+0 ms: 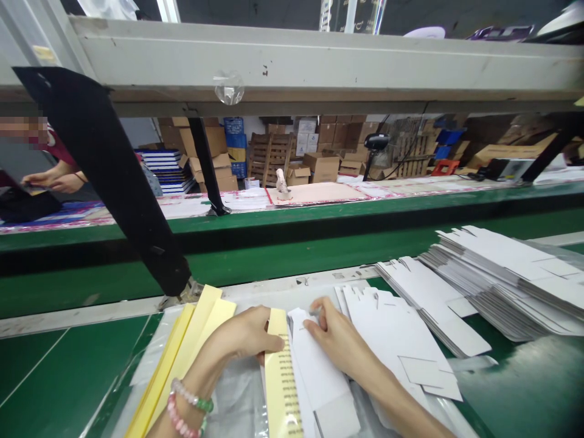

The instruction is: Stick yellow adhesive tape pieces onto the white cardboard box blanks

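My left hand [255, 333] is closed on a narrow yellow label sheet [281, 371] printed with rows of dark text, thumb on its face. Just right of that sheet lies a flat white carton [322, 377]. The bent thumb and forefinger of my right hand [335, 334] are at the carton's upper end, and its other fingers curl out of sight. Whether a small label is between those fingertips is too small to tell. More yellow sheets [201, 340] lie to the left, partly behind my left wrist.
Flat white cartons [387, 328] lie fanned out right of my hands, with larger stacks [506, 274] further right. A black slanted post [114, 182] rises at left. A grey shelf beam [296, 61] crosses above. Across the green bench [292, 243], another person's hands [59, 179] show at left.
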`<state>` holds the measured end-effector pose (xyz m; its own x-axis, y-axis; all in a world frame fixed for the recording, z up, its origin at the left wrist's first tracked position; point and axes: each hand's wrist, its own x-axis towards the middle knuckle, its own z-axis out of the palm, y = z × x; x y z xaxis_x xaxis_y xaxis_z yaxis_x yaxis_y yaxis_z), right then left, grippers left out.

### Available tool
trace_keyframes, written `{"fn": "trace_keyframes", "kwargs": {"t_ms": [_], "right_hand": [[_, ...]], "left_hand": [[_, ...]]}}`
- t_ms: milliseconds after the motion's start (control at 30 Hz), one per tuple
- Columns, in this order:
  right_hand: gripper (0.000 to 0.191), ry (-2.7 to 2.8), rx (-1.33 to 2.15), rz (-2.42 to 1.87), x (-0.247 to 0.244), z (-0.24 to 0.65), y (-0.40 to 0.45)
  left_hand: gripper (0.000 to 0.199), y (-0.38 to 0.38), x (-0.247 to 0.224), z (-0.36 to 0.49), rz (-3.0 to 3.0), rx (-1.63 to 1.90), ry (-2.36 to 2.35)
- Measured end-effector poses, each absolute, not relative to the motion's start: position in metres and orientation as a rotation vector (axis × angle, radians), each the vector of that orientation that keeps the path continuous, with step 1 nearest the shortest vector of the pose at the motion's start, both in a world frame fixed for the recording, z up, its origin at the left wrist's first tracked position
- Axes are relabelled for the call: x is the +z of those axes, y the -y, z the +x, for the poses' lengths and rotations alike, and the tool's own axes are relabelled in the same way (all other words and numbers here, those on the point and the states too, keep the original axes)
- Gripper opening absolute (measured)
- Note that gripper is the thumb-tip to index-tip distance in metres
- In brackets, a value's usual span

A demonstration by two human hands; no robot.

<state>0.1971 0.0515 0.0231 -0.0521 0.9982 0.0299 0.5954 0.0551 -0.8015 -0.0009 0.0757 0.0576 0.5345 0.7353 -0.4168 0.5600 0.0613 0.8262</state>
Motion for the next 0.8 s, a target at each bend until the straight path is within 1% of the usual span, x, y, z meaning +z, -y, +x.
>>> {"fn": "trace_keyframes", "kwargs": {"t_ms": [100, 167, 233, 400, 500, 667, 800], "right_hand": [[0.032, 1.740, 0.782, -1.682, 0.024, 0.199, -0.051], [0.036, 1.781, 0.776, -1.735, 0.023, 0.198, -0.051], [0.035, 1.805, 0.818, -1.741, 0.021, 0.198, -0.051], [0.021, 1.705, 1.079, -1.587, 0.013, 0.203, -0.057], [0.016, 1.646, 1.152, -1.510, 0.011, 0.207, -0.060], [0.019, 1.550, 1.226, -1.471, 0.022, 0.216, -0.059], [0.024, 1.481, 1.224, -1.464, 0.039, 0.242, -0.056]], "left_hand": [[0.008, -0.075, 0.058, -0.001, 1.619, 0.185, -1.137], [0.008, -0.075, 0.058, -0.001, 1.626, 0.190, -1.153], [0.009, -0.074, 0.058, 0.000, 1.630, 0.203, -1.164], [0.009, -0.075, 0.058, 0.003, 1.614, 0.221, -1.145], [0.009, -0.074, 0.064, 0.000, 1.610, 0.236, -1.128], [0.012, -0.070, 0.091, -0.012, 1.590, 0.280, -1.131], [0.011, -0.066, 0.103, -0.016, 1.569, 0.321, -1.134]]}}
